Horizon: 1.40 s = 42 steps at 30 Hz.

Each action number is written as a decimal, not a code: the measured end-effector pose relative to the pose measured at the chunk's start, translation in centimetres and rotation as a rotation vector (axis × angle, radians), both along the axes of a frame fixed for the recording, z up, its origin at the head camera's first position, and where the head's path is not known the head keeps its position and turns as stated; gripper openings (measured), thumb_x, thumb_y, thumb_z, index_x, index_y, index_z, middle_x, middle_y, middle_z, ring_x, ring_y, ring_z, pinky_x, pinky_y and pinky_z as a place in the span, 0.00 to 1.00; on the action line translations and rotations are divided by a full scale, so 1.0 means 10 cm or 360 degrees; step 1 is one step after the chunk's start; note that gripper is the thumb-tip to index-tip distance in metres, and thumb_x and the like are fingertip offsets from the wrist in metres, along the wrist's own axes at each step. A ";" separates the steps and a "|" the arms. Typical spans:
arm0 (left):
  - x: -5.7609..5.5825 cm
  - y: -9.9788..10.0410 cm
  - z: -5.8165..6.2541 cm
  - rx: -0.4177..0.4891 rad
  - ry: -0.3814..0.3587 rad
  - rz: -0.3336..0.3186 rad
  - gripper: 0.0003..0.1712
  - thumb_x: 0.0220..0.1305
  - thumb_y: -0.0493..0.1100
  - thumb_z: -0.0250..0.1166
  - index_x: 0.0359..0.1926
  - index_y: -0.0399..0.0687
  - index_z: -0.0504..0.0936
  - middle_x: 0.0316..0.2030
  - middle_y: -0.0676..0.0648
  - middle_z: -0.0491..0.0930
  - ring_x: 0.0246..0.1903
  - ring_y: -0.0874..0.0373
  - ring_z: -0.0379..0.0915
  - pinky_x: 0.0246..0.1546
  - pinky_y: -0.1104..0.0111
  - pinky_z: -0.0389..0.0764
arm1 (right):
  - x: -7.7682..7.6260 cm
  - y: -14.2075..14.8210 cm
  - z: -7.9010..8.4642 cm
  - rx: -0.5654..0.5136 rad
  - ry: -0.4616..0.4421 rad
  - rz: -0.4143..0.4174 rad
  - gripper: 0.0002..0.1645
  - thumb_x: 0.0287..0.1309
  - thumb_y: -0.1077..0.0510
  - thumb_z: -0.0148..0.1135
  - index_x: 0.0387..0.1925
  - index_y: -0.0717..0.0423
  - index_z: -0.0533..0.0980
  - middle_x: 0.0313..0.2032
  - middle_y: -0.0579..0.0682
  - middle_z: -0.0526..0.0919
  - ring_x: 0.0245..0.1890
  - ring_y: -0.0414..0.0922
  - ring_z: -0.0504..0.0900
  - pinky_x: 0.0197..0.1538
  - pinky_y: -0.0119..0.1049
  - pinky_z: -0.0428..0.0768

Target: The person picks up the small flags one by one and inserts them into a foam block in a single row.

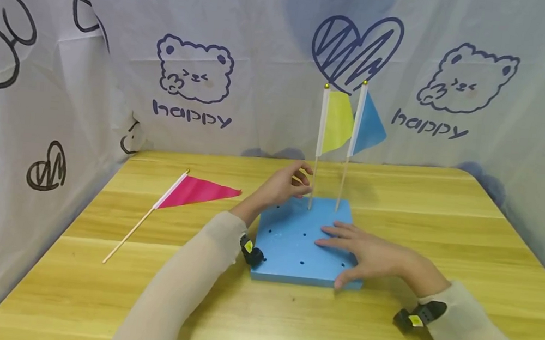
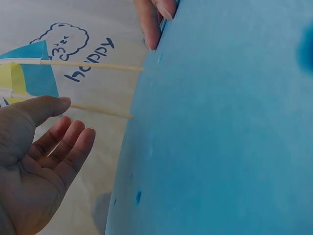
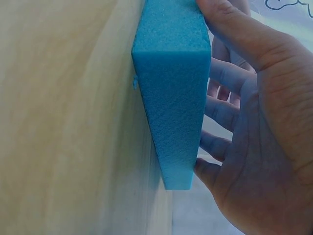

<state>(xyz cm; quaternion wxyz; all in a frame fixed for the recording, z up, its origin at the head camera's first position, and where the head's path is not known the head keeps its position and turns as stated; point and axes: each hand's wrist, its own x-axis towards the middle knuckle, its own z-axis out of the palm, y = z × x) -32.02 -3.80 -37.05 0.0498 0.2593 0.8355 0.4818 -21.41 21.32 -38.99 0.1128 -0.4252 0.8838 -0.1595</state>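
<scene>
Two pennant flags, a yellow one [image 1: 338,122] and a blue one [image 1: 369,125], are held upright in the far row of holes of a blue foam board [image 1: 287,248], which is set on a wood-grain surface [image 1: 297,325]. The yellow flag is planted in the middle of that row, the blue one at its right. The left hand [image 1: 284,186] is held beside the yellow flag's stick [image 1: 313,179]. From the left wrist, its fingers are seen loosely bent and parted from the thumb, with nothing gripped; the stick is crossed by the thumb tip, though whether it is touched cannot be told.

The right hand [image 1: 373,253] is spread at the board's near right corner, its fingers extended over the top. The board's thick, porous side, barely hinted at from the head, is shown in full from the right wrist, with the thumb placed at the edge and a small blue shred [image 3: 135,82] caught low on the side.

Only from the head is a red pennant flag [image 1: 191,192] seen, laid flat left of the board. A pale cloth [image 1: 269,54] printed with bears and hearts is hung behind.
</scene>
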 end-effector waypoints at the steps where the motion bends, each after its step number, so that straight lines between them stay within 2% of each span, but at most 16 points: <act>1: 0.00 -0.02 0.00 -0.0008 -0.0002 0.0000 0.20 0.66 0.39 0.65 0.57 0.44 0.70 0.41 0.44 0.75 0.40 0.54 0.79 0.41 0.64 0.83 | 0.00 0.00 0.00 0.0003 0.0001 0.0003 0.54 0.46 0.26 0.66 0.71 0.44 0.65 0.74 0.53 0.55 0.73 0.63 0.46 0.68 0.64 0.50; 9: 0.05 -0.15 0.05 -0.0041 -0.0002 -0.0001 0.20 0.66 0.41 0.66 0.56 0.49 0.70 0.42 0.45 0.75 0.40 0.54 0.78 0.43 0.61 0.83 | 0.00 0.00 -0.01 -0.0004 -0.0006 0.0010 0.54 0.46 0.27 0.67 0.72 0.43 0.64 0.74 0.53 0.55 0.73 0.63 0.46 0.68 0.65 0.51; 17: 0.11 -0.35 0.08 -0.0030 -0.0014 -0.0013 0.21 0.66 0.43 0.67 0.56 0.48 0.71 0.42 0.45 0.76 0.41 0.53 0.78 0.42 0.64 0.83 | -0.01 0.01 0.00 -0.0004 0.0008 0.0008 0.54 0.47 0.27 0.66 0.72 0.44 0.64 0.74 0.53 0.54 0.73 0.63 0.46 0.68 0.65 0.51; 21: 0.17 -0.48 0.09 -0.0091 0.0000 0.0015 0.21 0.66 0.45 0.67 0.57 0.51 0.72 0.42 0.46 0.77 0.42 0.53 0.78 0.43 0.65 0.82 | -0.01 0.00 0.00 -0.0003 0.0004 0.0007 0.54 0.47 0.27 0.66 0.72 0.43 0.64 0.74 0.53 0.54 0.73 0.63 0.45 0.68 0.65 0.50; 28: 0.25 -0.74 0.08 -0.0232 0.0102 0.0049 0.21 0.67 0.49 0.65 0.58 0.55 0.71 0.43 0.49 0.77 0.48 0.53 0.76 0.47 0.61 0.79 | -0.01 0.01 0.00 -0.0020 0.0009 0.0011 0.55 0.46 0.27 0.67 0.72 0.45 0.64 0.74 0.54 0.54 0.73 0.62 0.45 0.68 0.64 0.50; 34: 0.32 -0.96 0.07 -0.0235 0.0118 0.0060 0.22 0.68 0.48 0.64 0.59 0.53 0.71 0.43 0.48 0.77 0.48 0.52 0.76 0.48 0.60 0.79 | 0.01 0.01 -0.01 -0.0024 0.0022 0.0032 0.55 0.46 0.28 0.67 0.72 0.47 0.64 0.74 0.55 0.54 0.73 0.63 0.46 0.68 0.65 0.51; 42: 0.42 -1.25 0.02 -0.0326 0.0124 0.0147 0.24 0.67 0.50 0.65 0.60 0.55 0.70 0.44 0.49 0.78 0.49 0.52 0.75 0.50 0.58 0.78 | 0.00 0.00 -0.03 -0.0020 0.0032 0.0038 0.55 0.47 0.28 0.67 0.72 0.46 0.64 0.74 0.55 0.54 0.73 0.63 0.46 0.68 0.65 0.50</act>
